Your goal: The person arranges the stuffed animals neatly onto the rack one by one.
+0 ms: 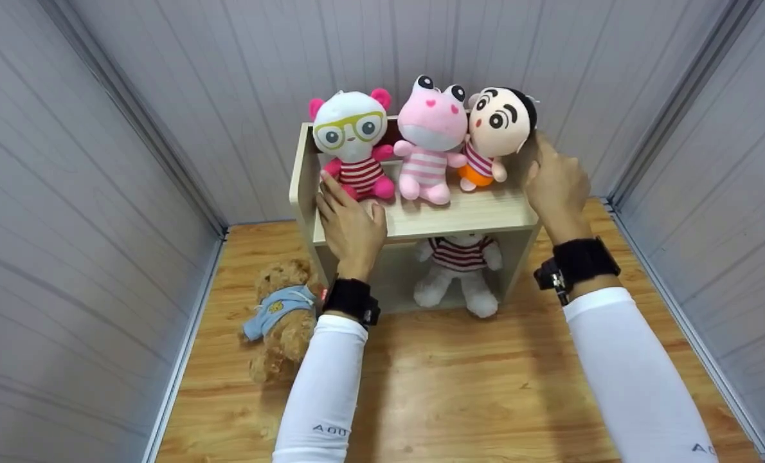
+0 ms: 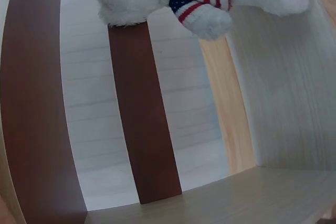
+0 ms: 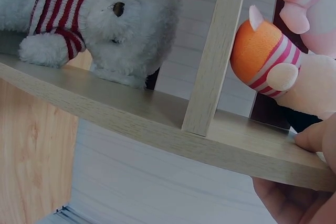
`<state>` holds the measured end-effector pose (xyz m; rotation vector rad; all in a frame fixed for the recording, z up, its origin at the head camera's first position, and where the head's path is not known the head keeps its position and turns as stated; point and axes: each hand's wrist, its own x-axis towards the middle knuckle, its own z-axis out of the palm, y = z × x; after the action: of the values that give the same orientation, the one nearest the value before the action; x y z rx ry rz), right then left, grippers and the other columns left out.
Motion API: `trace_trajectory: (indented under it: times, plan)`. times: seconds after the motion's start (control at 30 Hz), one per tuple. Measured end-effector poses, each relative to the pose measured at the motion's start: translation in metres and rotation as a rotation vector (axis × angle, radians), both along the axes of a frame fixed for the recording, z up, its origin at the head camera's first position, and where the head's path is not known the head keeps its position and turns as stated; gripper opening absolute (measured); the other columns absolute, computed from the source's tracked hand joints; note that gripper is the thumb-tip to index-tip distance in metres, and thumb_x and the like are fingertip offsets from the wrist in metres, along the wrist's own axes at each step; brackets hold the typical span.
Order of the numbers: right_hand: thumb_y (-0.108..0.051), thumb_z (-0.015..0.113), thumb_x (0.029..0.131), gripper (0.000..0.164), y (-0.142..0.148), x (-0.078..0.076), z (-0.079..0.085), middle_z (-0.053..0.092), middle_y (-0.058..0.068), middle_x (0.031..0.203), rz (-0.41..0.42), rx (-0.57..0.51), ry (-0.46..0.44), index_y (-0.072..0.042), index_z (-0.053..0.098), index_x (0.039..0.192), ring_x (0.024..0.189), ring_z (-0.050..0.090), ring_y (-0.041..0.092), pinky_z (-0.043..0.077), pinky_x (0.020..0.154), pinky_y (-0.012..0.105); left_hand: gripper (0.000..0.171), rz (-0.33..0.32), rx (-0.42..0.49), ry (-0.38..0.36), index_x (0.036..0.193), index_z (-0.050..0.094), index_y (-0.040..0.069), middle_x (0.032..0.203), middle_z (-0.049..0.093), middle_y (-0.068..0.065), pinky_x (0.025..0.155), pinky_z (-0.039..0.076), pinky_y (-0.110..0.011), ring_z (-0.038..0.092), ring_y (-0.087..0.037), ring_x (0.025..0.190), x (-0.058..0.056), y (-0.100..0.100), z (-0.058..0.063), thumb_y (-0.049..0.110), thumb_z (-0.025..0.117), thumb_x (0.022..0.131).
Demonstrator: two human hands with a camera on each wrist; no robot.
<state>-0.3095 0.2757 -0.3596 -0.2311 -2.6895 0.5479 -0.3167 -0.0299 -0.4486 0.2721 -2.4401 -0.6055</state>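
Observation:
A small wooden shelf [image 1: 459, 215] holds three plush toys on its upper level: a panda with yellow-green glasses [image 1: 361, 177], a pink frog [image 1: 431, 119] and a black-haired boy doll [image 1: 501, 122]. My left hand [image 1: 353, 225] lies at the shelf's front left corner, fingers extended beside the panda's pink arm and leg. On the other side my right hand [image 1: 559, 183] grips the right side panel [image 3: 241, 153], thumb inside and fingers outside. The boy doll's head is right by that thumb. Below, a white plush bear [image 1: 463, 273] in a striped sweater sits in the lower compartment.
A brown teddy bear [image 1: 286, 321] in a blue top lies on the wooden floor [image 1: 447, 392], left of the shelf. Grey panel walls [image 1: 254, 77] enclose the space behind and on both sides. Dark brown slats [image 2: 142, 114] cross the shelf's back.

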Motion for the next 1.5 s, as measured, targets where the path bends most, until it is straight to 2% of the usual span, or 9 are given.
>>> trace_trajectory:
  times: [0.2, 0.37, 0.47, 0.63, 0.87, 1.0, 1.17, 1.37, 1.5]
  plan:
    - [-0.017, 0.049, 0.099, 0.057, 0.002, 0.0, -0.001, 0.067, 0.036, 0.113, 0.0, 0.001, 0.02, -0.022, 0.044, 0.156, 0.092, 0.065, 0.055, 0.049, 0.077, 0.063, 0.1, 0.013, -0.063, 0.028, 0.159, 0.01, -0.008, 0.16, 0.036, -0.028, 0.12, 0.033, -0.05, 0.038, -0.044, 0.147, 0.009, 0.002, -0.009, 0.042, 0.06, 0.089]
    - [-0.018, 0.048, 0.1, 0.058, 0.002, -0.001, -0.001, 0.066, 0.036, 0.116, -0.004, -0.006, 0.003, -0.024, 0.042, 0.157, 0.093, 0.065, 0.055, 0.049, 0.077, 0.063, 0.093, 0.049, -0.142, 0.118, 0.157, 0.02, -0.011, 0.158, 0.039, -0.028, 0.118, 0.035, -0.052, 0.043, -0.041, 0.144, 0.016, 0.004, -0.021, 0.04, 0.059, 0.089]
    - [-0.018, 0.048, 0.1, 0.058, 0.002, -0.001, -0.001, 0.067, 0.036, 0.111, -0.012, -0.007, -0.001, -0.025, 0.041, 0.157, 0.089, 0.065, 0.053, 0.049, 0.075, 0.061, 0.087, 0.063, -0.169, 0.164, 0.155, 0.024, -0.011, 0.156, 0.041, -0.028, 0.115, 0.037, -0.052, 0.046, -0.039, 0.141, 0.02, 0.005, -0.028, 0.038, 0.057, 0.091]
    - [-0.018, 0.048, 0.099, 0.059, 0.001, -0.001, -0.002, 0.067, 0.036, 0.106, -0.006, -0.009, 0.007, -0.025, 0.041, 0.157, 0.084, 0.065, 0.051, 0.049, 0.072, 0.059, 0.079, 0.038, -0.123, 0.191, 0.151, 0.031, -0.01, 0.147, 0.045, -0.027, 0.114, 0.035, -0.052, 0.047, -0.039, 0.134, 0.026, 0.003, -0.04, 0.04, 0.054, 0.094]
    - [-0.018, 0.048, 0.099, 0.057, -0.001, -0.002, -0.002, 0.067, 0.036, 0.114, 0.002, -0.003, 0.011, -0.024, 0.043, 0.156, 0.093, 0.065, 0.056, 0.05, 0.077, 0.064, 0.059, -0.019, -0.103, 0.149, 0.133, 0.046, -0.001, 0.133, 0.046, -0.022, 0.114, 0.032, -0.05, 0.045, -0.037, 0.126, 0.037, -0.003, -0.05, 0.049, 0.045, 0.1]
    - [-0.018, 0.047, 0.1, 0.058, -0.001, -0.002, -0.001, 0.066, 0.036, 0.117, 0.003, -0.003, -0.004, -0.027, 0.041, 0.157, 0.095, 0.065, 0.057, 0.05, 0.077, 0.064, 0.059, -0.039, -0.134, 0.153, 0.135, 0.046, 0.002, 0.138, 0.044, -0.02, 0.119, 0.027, -0.05, 0.041, -0.037, 0.134, 0.043, -0.004, -0.057, 0.051, 0.041, 0.102]
    - [-0.018, 0.047, 0.1, 0.058, -0.002, -0.002, 0.0, 0.067, 0.036, 0.114, 0.012, -0.008, 0.003, -0.028, 0.041, 0.157, 0.09, 0.065, 0.056, 0.049, 0.074, 0.063, 0.064, -0.049, -0.172, 0.161, 0.147, 0.041, 0.007, 0.152, 0.04, -0.018, 0.124, 0.017, -0.053, 0.03, -0.035, 0.148, 0.052, -0.007, -0.071, 0.054, 0.04, 0.103]
    - [-0.018, 0.048, 0.1, 0.058, 0.001, -0.001, 0.0, 0.067, 0.037, 0.111, 0.005, -0.011, 0.0, -0.026, 0.04, 0.157, 0.086, 0.065, 0.053, 0.049, 0.072, 0.061, 0.068, -0.075, -0.212, 0.14, 0.156, 0.031, 0.016, 0.165, 0.028, -0.013, 0.112, 0.031, -0.063, 0.023, -0.032, 0.154, 0.063, -0.011, -0.084, 0.055, 0.042, 0.103]
    - [-0.019, 0.048, 0.1, 0.059, 0.001, -0.002, 0.0, 0.067, 0.037, 0.11, -0.001, -0.011, -0.019, -0.027, 0.038, 0.158, 0.086, 0.065, 0.053, 0.049, 0.072, 0.06, 0.071, -0.08, -0.238, 0.134, 0.159, 0.028, 0.018, 0.168, 0.025, -0.011, 0.109, 0.036, -0.063, 0.022, -0.033, 0.155, 0.07, -0.013, -0.087, 0.051, 0.05, 0.1]
